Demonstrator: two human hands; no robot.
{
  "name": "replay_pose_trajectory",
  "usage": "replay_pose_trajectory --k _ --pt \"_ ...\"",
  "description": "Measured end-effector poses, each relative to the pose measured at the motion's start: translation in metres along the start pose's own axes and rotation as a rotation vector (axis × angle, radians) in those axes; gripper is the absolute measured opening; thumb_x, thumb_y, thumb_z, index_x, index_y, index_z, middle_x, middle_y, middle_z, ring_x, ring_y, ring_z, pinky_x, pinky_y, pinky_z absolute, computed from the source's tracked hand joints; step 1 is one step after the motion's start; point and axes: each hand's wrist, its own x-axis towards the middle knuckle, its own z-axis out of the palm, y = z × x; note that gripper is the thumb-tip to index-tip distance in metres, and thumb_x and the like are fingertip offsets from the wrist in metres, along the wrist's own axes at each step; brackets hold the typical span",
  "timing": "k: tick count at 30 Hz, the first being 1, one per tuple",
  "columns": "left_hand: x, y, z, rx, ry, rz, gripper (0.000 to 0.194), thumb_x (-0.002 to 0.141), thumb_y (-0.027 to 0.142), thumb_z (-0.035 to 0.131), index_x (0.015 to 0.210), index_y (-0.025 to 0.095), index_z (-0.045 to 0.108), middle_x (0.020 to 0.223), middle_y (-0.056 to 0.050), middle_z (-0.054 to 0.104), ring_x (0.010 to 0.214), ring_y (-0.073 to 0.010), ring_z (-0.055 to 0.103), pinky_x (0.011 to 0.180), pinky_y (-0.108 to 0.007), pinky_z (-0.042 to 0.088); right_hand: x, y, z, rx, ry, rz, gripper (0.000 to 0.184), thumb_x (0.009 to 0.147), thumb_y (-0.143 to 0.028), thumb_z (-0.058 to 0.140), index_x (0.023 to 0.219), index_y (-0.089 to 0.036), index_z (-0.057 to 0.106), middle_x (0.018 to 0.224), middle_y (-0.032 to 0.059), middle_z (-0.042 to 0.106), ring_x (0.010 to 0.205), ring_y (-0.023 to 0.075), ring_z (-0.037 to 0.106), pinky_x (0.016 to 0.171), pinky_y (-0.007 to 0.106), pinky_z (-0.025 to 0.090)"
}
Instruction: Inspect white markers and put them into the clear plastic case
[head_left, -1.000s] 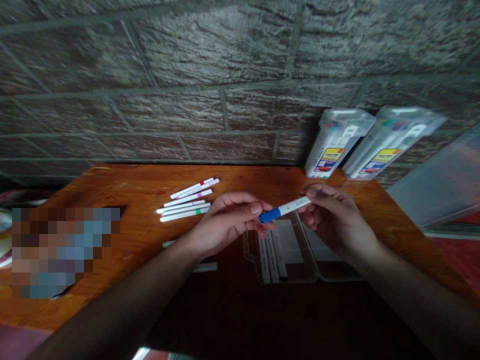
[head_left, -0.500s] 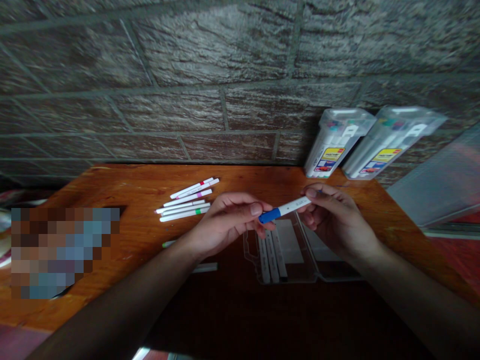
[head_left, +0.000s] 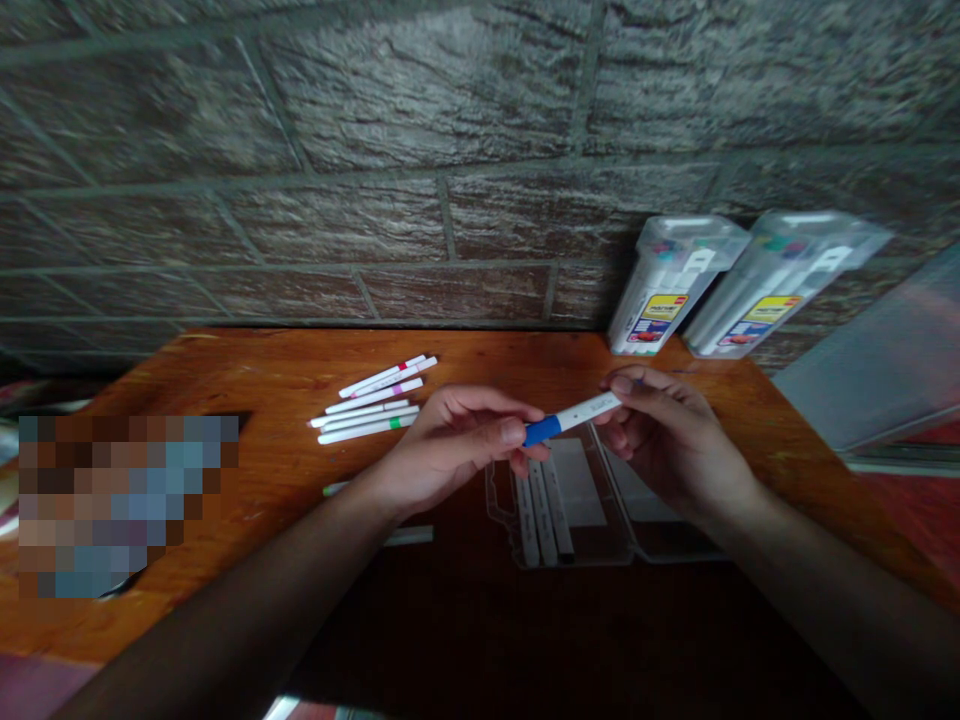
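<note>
A white marker with a blue cap (head_left: 577, 412) is held between my two hands above the table, slightly tilted. My left hand (head_left: 469, 435) pinches the blue cap end between thumb and fingers. At the white end, my right hand (head_left: 667, 430) grips the barrel with thumb and fingertips. Beneath them lies an opened clear plastic case (head_left: 619, 540), with several white markers (head_left: 544, 515) side by side in its left half. Left of my left hand, several white markers with coloured bands (head_left: 375, 400) rest on the wood. My left forearm partly covers other markers (head_left: 411, 536) nearer me.
Two clear marker boxes (head_left: 649, 310) with yellow labels stand at the back right, against the stone-patterned wall (head_left: 375, 220). A blurred-out flat object (head_left: 127, 510) lies on the left of the wooden table (head_left: 247, 380).
My left thumb and fingers have closed further over the blue cap's end, covering its tip. My right hand keeps its hold, and the other things stay put.
</note>
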Motion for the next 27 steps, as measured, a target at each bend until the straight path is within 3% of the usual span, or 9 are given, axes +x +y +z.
replay_pose_trajectory --k 11,20,27 --pt "-0.0004 -0.0007 -0.0029 0.057 -0.037 0.052 0.02 0.086 0.017 0.087 0.104 0.024 0.086 0.087 -0.004 0.086 0.068 -0.0097 0.077 0.066 -0.017 0.063 0.0014 -0.0012 0.0004 -0.011 0.027 0.014 0.027 0.066 -0.037 0.098 0.07 -0.019 0.078 0.063 0.0012 0.078 0.04 0.0085 0.06 0.036 0.014 0.05" --pt "-0.0037 -0.0032 -0.0082 0.136 0.044 -0.001 0.027 0.08 0.01 0.09 0.104 0.022 0.084 0.089 -0.004 0.086 0.079 -0.0141 0.081 0.068 -0.019 0.064 0.0018 -0.0009 -0.001 -0.019 0.029 0.01 0.022 0.07 -0.036 0.096 0.072 -0.021 0.079 0.064 0.0012 0.078 0.041 0.0089 0.062 0.036 0.014 0.049" --pt "-0.0019 -0.0032 -0.0053 0.12 0.046 0.018 0.023 0.079 0.016 0.092 0.101 0.019 0.083 0.084 -0.005 0.085 0.066 -0.0126 0.077 0.063 -0.02 0.062 0.0014 -0.0016 0.0008 -0.02 0.039 0.017 0.027 0.067 -0.037 0.098 0.071 -0.02 0.078 0.063 0.0004 0.078 0.04 0.0084 0.061 0.036 0.014 0.048"
